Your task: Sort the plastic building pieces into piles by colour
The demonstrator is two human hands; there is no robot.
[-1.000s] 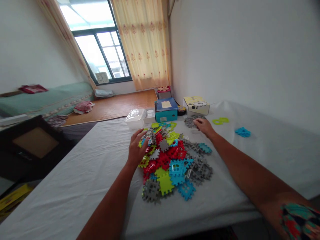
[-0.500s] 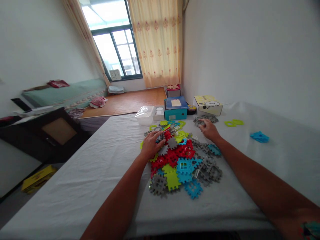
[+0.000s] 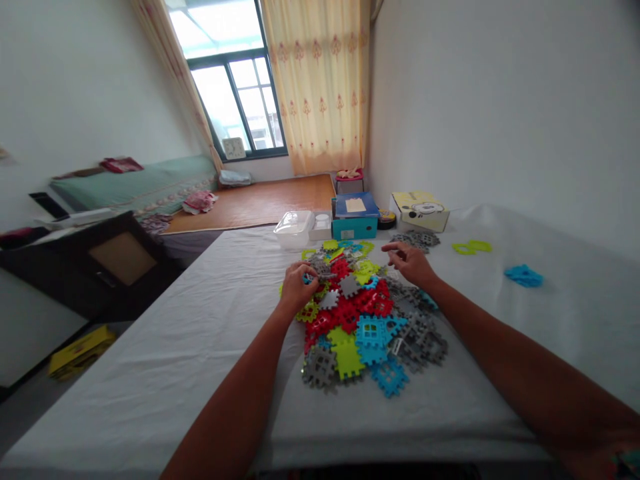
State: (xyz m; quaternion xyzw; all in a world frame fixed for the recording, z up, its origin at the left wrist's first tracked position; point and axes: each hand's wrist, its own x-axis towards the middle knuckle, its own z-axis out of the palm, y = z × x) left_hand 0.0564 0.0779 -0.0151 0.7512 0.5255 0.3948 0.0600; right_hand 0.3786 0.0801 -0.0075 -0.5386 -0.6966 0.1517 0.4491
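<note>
Plastic building tiles with notched edges lie in a heap before me: red tiles, lime-green tiles, blue tiles and grey tiles. At the heap's left edge, my left hand rests with bent fingers. Its thumb stands apart from the fingers, and a bit of blue shows between them; the fingertips are partly hidden among the tiles. My right hand hovers over the far right side of the heap, index finger stretched out, with nothing visible in it. Just behind it lies a small group of grey tiles.
Lime-green frame pieces and a blue piece lie apart at the right. Along the back stand a clear plastic container, a teal box and a yellow-and-white box. A white cloth covers the table.
My right hand has shifted left, away from the separate grey tiles and towards the heap. My left hand has drawn slightly left with its fingers more bent. The view has turned slightly.
</note>
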